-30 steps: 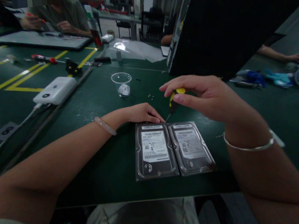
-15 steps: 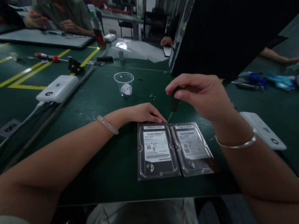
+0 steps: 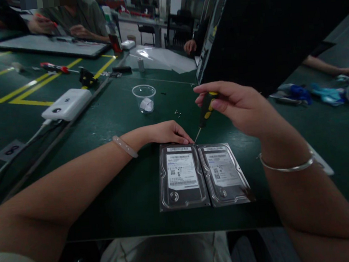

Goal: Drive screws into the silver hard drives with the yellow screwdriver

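Two hard drives lie flat side by side, labels up: the left hard drive (image 3: 182,174) and the right hard drive (image 3: 225,171). My left hand (image 3: 171,132) is closed at the far edge of the left one, fingertips together at its far right corner; what lies between the tips is hidden. In my right hand (image 3: 237,105) is a black and yellow screwdriver (image 3: 206,109), tilted, its thin shaft pointing down. The tip meets that same corner, beside my left fingertips. Several small loose screws (image 3: 177,114) lie on the table beyond.
A clear plastic cup (image 3: 144,98) holds crumpled white paper. A large black case (image 3: 275,22) looms at the right. At the left are a white power strip (image 3: 67,104) and a red screwdriver (image 3: 54,67). Other people's hands (image 3: 79,31) work across the table.
My right hand has shifted slightly right and turned, so more of the screwdriver's yellow and black handle shows. The left hand and both drives have hardly moved.
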